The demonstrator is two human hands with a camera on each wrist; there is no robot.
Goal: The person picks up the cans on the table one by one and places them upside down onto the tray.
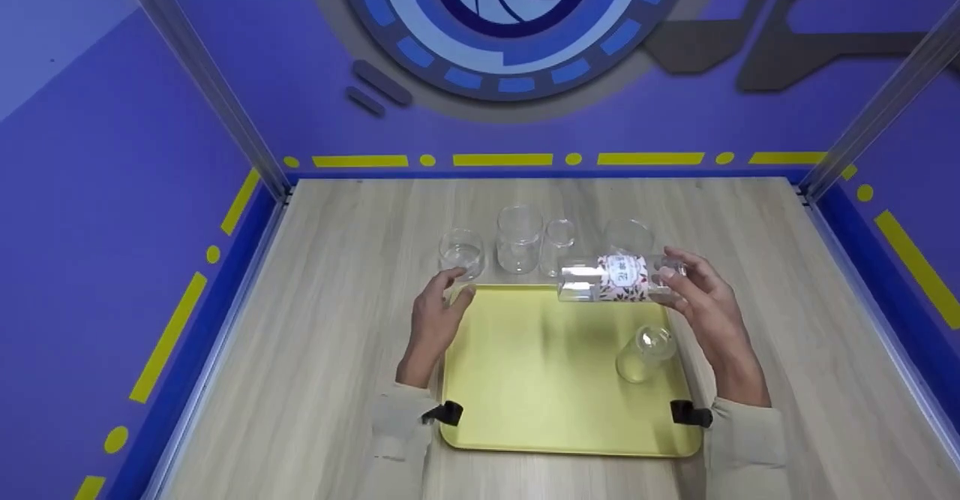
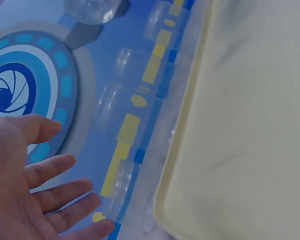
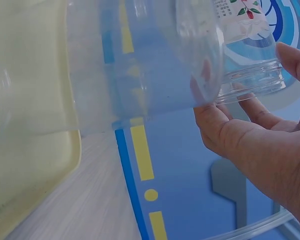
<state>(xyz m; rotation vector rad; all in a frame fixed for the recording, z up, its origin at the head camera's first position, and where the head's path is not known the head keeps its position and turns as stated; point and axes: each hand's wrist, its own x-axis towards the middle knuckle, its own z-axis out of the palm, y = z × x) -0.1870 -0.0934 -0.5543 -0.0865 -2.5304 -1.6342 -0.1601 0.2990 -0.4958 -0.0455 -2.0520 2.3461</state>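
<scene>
My right hand (image 1: 718, 323) grips one end of a clear jar (image 1: 581, 281) with a flowered label, held sideways above the far right part of the yellow tray (image 1: 525, 395). In the right wrist view, fingers and thumb curl round the jar's ridged end (image 3: 255, 82). My left hand (image 1: 435, 323), fingers spread and holding nothing, hovers by the tray's far left corner. Just beyond its fingertips stands a short clear glass (image 1: 461, 248). A taller clear glass (image 1: 634, 365) stands on the tray's right side, below the jar; it fills much of the right wrist view.
Behind the tray, a tall clear glass (image 1: 519, 233), a narrow one (image 1: 559, 241) and a wide one (image 1: 628, 231), partly hidden by the jar, stand in a row on the wooden table (image 1: 337, 297). Blue walls (image 1: 225, 72) enclose the table at back and sides.
</scene>
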